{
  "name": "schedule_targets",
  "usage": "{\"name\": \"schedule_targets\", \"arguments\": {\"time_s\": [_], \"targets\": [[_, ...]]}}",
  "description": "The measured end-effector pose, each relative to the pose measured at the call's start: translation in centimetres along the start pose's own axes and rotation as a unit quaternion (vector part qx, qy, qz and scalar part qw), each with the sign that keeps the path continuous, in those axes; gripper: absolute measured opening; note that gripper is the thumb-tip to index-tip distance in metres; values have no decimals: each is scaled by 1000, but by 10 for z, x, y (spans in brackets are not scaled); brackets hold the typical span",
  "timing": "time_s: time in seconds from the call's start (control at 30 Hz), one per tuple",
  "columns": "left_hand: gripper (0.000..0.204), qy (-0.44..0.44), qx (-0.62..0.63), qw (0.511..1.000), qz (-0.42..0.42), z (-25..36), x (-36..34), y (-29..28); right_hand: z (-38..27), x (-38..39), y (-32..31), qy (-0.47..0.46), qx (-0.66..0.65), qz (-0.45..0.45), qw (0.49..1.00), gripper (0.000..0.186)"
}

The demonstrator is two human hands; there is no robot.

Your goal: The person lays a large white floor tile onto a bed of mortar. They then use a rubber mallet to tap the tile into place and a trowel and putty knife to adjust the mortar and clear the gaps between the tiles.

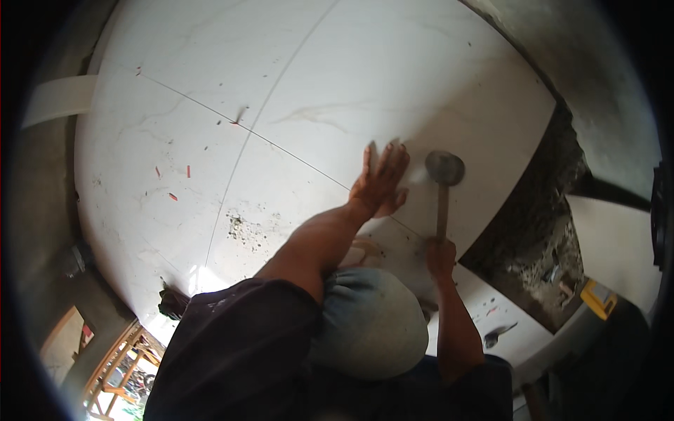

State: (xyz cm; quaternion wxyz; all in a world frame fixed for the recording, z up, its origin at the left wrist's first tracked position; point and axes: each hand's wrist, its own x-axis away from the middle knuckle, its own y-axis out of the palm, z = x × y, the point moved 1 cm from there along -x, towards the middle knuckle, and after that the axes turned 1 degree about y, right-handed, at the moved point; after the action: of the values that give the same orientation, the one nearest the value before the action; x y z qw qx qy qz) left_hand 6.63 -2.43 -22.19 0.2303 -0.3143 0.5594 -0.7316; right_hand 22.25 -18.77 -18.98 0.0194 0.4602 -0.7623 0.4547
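My left hand (381,181) lies with its fingers spread on a large pale marbled tile (421,91), just beyond a joint line. My right hand (440,257) is closed round the handle of a mallet (445,168). Its round grey head is over the same tile, right of my left hand; whether it touches the tile I cannot tell. Between my arms shows my bent knee (368,326) in faded blue cloth.
Small red tile spacers (188,171) and grit (246,231) lie on the tiles at left. Rough dark rubble (540,231) fills an untiled gap at right, by the wall. A dark tool (497,335) and a yellow object (598,299) are at lower right.
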Motion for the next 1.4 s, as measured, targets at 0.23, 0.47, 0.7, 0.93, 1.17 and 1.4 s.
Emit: {"name": "schedule_targets", "arguments": {"time_s": [0.23,0.47,0.7,0.93,1.17,1.4], "targets": [[81,-35,53,997,-38,-3,-16,-21,4,-19,-6,23,-68,20,997,34],[79,-139,35,990,-7,-41,-126,-50,-22,-51,-25,80,8,22,997,32],[78,-156,37,987,15,-51,-202,-66,-18,-78,-32,119,-8,44,992,29],[78,-197,59,978,34,-77,-250,-79,-47,-90,-47,86,-73,53,992,28],[79,-214,56,973,63,-106,-291,-85,-60,-101,-42,95,-56,52,993,27],[80,-213,56,974,52,-121,-315,-97,-49,-109,-28,7,34,36,999,28]]}}
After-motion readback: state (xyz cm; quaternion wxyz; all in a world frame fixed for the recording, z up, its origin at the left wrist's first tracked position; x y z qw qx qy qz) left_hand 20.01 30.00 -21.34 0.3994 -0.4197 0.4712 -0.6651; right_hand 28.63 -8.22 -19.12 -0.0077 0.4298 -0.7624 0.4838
